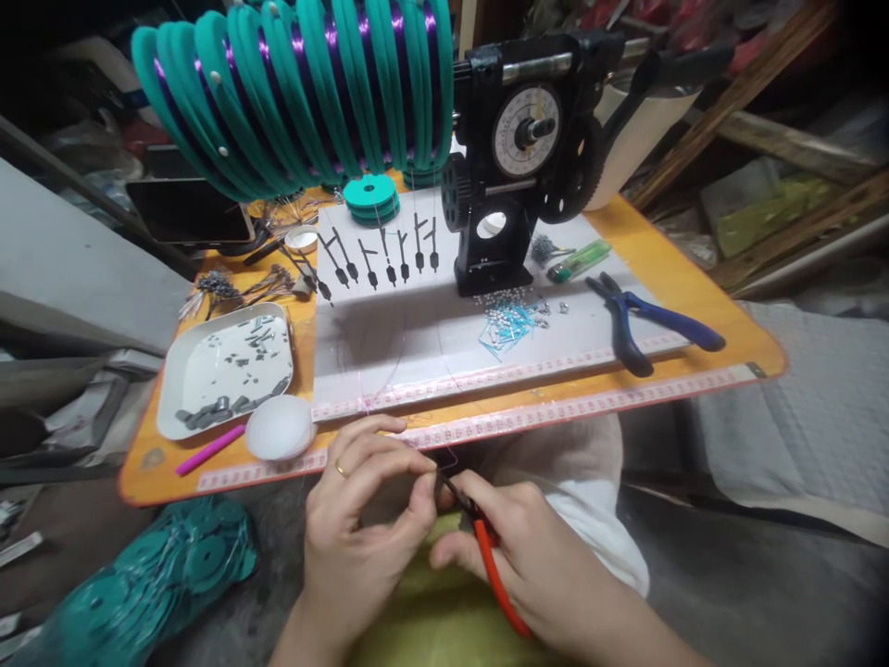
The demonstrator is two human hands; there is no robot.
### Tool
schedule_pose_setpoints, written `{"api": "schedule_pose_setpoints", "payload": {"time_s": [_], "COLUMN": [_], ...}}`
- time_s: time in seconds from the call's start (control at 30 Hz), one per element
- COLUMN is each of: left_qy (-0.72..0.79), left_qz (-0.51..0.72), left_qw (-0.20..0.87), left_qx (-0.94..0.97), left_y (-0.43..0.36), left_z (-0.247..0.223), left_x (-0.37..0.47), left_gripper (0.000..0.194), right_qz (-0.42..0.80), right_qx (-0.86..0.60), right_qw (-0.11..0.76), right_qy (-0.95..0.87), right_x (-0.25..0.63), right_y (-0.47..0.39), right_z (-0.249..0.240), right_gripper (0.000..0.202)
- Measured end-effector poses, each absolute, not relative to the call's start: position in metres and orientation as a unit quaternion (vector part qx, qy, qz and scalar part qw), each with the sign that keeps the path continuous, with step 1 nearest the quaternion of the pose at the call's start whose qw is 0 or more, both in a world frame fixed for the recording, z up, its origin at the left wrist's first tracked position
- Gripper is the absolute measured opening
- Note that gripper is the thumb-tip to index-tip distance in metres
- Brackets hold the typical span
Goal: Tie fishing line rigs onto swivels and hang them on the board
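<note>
In the head view, the right hand (518,547) is closed around red-handled pliers (496,574) — handles in a glossy orange-red, jaws slim and dark, pointing up toward the left hand. They are held over the person's lap, just in front of the near edge of the bench (736,324). The left hand (379,519), a gold-coloured ring on one finger, has thumb and forefinger pinched together at the tips of the pliers; what sits between them is too small to make out.

On the bench, blue-handled pliers (635,324) lie open at the right, near a green cutter (580,260) and a small pile of light-blue and silvery pieces (507,326). To the left are a white tray (201,380) with grey bits, a translucent round dish (280,428) and a magenta stick (210,451). Teal spools (298,102) wound with purple line hang above.
</note>
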State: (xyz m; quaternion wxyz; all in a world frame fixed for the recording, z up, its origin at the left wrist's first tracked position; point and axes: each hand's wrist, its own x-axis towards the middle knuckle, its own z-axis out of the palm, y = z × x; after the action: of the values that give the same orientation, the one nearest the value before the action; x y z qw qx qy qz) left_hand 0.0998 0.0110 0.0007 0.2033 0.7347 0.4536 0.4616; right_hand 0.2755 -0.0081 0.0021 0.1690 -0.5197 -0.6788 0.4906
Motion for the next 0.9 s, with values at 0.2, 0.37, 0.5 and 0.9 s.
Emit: {"api": "schedule_pose_setpoints", "payload": {"time_s": [0.2, 0.37, 0.5, 0.9], "left_qy": [0.458, 0.463, 0.458, 0.4], "left_qz": [0.459, 0.461, 0.449, 0.447], "left_qw": [0.187, 0.166, 0.145, 0.1], "left_qx": [0.738, 0.739, 0.753, 0.794], "left_y": [0.011, 0.009, 0.009, 0.0], "left_z": [-0.001, 0.001, 0.004, 0.01], "left_x": [0.101, 0.102, 0.099, 0.076], "left_gripper": [0.022, 0.021, 0.021, 0.014], "right_qz": [0.494, 0.485, 0.496, 0.504], "right_qx": [-0.52, -0.522, -0.522, -0.49], "right_qw": [0.158, 0.169, 0.159, 0.209], "right_qy": [-0.679, -0.681, -0.675, -0.68], "right_x": [0.275, 0.273, 0.273, 0.291], "right_y": [-0.01, -0.011, -0.011, -0.012], "right_z": [-0.002, -0.001, 0.0, -0.004], "right_gripper": [0.026, 0.019, 0.022, 0.021]}}
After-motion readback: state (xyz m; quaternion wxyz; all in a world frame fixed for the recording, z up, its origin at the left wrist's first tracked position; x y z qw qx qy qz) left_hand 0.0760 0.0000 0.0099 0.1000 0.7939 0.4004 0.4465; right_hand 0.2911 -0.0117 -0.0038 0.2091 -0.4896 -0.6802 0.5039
